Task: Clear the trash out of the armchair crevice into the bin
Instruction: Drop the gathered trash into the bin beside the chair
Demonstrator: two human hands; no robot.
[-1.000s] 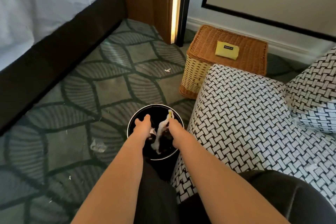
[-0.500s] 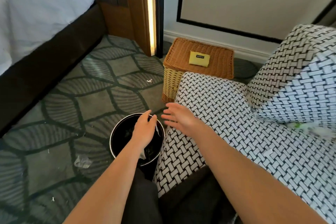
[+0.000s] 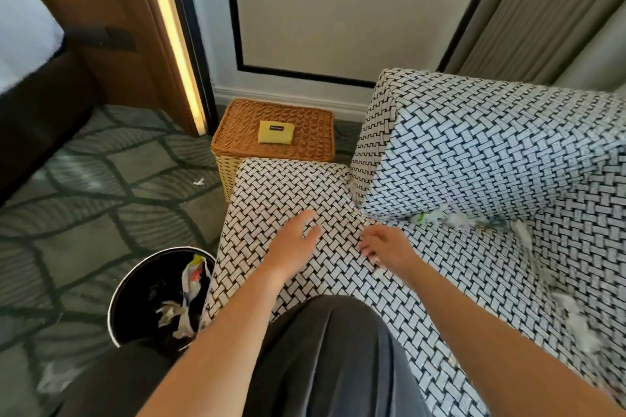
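Left hand [image 3: 294,244]: released, fingers straight and slightly spread, palm down over the top of the armrest [image 3: 281,189]; contact with the fabric cannot be confirmed.
Right hand [image 3: 386,247]: fingers bent downward at the seam where the armrest meets the seat [image 3: 457,288]; whether they pinch anything cannot be told.
Hand spacing: the two hands are near each other, not touching.
Trash in crevice [image 3: 437,217]: green-and-white scraps lodged along the line between back cushion [image 3: 474,152] and seat, just right of the right hand.
Further scraps [image 3: 576,315]: white pieces on the seat, toward its right side, blurred.
Bin [image 3: 135,294]: round, black, standing on the carpet against the outer side of the armrest, below the left forearm.
Bin contents [image 3: 188,284]: crumpled paper and a printed wrapper.
Carpet [image 3: 101,213]: patterned; one small white scrap [image 3: 199,182] lies near the wicker basket.
Wicker basket [image 3: 298,125]: behind the armrest, lid closed, with a yellow pouch [image 3: 276,132] on top.
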